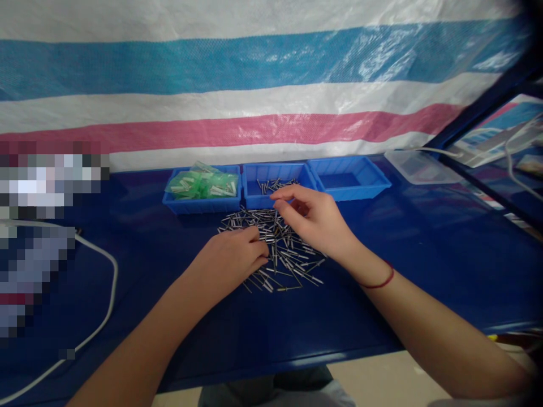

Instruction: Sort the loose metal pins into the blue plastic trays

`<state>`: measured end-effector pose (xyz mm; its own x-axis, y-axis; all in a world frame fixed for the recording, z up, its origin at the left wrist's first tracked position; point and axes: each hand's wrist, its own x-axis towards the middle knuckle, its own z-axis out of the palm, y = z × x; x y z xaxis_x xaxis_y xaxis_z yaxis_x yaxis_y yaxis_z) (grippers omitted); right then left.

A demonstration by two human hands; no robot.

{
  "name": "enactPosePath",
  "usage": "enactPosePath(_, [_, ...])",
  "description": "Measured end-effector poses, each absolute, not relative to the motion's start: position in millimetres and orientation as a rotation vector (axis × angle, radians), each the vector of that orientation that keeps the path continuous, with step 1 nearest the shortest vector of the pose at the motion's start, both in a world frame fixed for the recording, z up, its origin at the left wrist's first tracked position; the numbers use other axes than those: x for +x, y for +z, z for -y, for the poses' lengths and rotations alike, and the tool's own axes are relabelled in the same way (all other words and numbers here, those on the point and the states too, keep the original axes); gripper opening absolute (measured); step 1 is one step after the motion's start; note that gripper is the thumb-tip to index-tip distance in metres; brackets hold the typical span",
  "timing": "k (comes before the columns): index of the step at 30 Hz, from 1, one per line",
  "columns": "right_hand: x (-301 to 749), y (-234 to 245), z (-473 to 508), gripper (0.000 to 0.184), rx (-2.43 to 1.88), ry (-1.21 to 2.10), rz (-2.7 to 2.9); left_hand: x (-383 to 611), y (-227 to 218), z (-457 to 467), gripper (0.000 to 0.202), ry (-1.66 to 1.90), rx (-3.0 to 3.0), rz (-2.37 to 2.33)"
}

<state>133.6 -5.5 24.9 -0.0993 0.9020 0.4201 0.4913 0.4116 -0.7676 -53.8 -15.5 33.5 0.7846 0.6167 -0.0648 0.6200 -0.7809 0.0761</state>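
Note:
A pile of small metal pins (280, 249) lies spread on the blue table (424, 254) in front of three blue trays. My left hand (233, 254) rests on the left side of the pile with its fingers curled in; what it holds is hidden. My right hand (311, 217) hovers over the pile's far edge, thumb and fingers pinched together near the middle tray (254, 199), which holds several pins. What the pinch holds is too small to make out. A red string circles my right wrist.
The left tray (202, 204) holds green-tinted plastic bags. The right tray (365, 183) looks empty. A clear plastic lid (419, 167) lies at the far right. A white cable (106, 294) curves across the table's left side. A striped tarp hangs behind.

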Motion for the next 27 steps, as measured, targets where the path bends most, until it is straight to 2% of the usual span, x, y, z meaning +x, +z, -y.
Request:
enactPosePath(5, [133,25,5,0.016,-1.218,0.544,1.768,-48,29,17,0.016,-0.085,2.993,-1.000])
enactPosePath(11, [133,24,6,0.015,-1.161,0.587,1.859,-57,27,11,0.020,0.156,2.909,-1.149])
enactPosePath(16, [128,24,10,0.021,-1.122,0.769,1.959,-63,37,6,0.020,0.528,2.724,-1.197])
enactPosePath(22, [125,25,11,0.018,-1.039,1.148,1.699,-58,43,9,0.013,0.891,2.403,-1.267])
enactPosePath(27, [125,29,10,0.015,-0.987,1.316,1.511,-54,42,11,0.012,0.971,2.213,-1.365])
